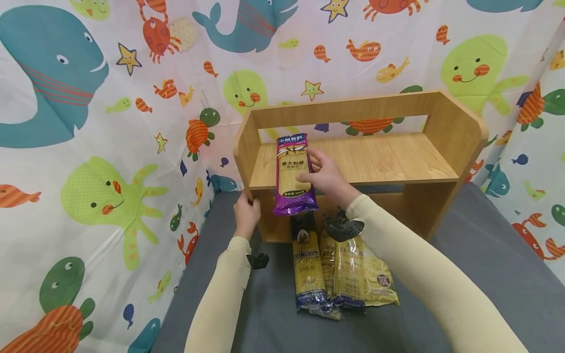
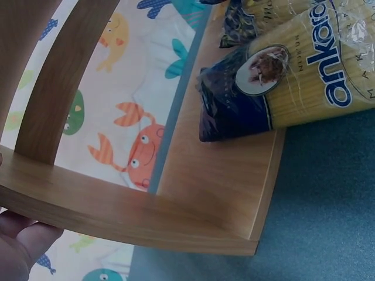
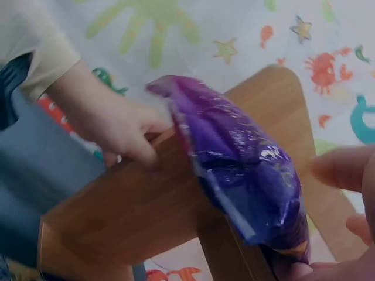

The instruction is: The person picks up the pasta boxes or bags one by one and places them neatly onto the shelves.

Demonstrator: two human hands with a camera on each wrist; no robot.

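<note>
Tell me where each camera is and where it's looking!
Head: on the head, facing forward and down at the wooden shelf; left hand, right hand, sleeves show.
Left wrist: on that wrist, facing the shelf's side and ankara packet; left hand partly shows.
Right wrist: on that wrist, facing the purple packet; both hands show.
Head and right wrist share that packet.

Curtained corner, sea-animal fabric [image 1: 203, 83], wooden shelf [image 1: 375, 157]
</note>
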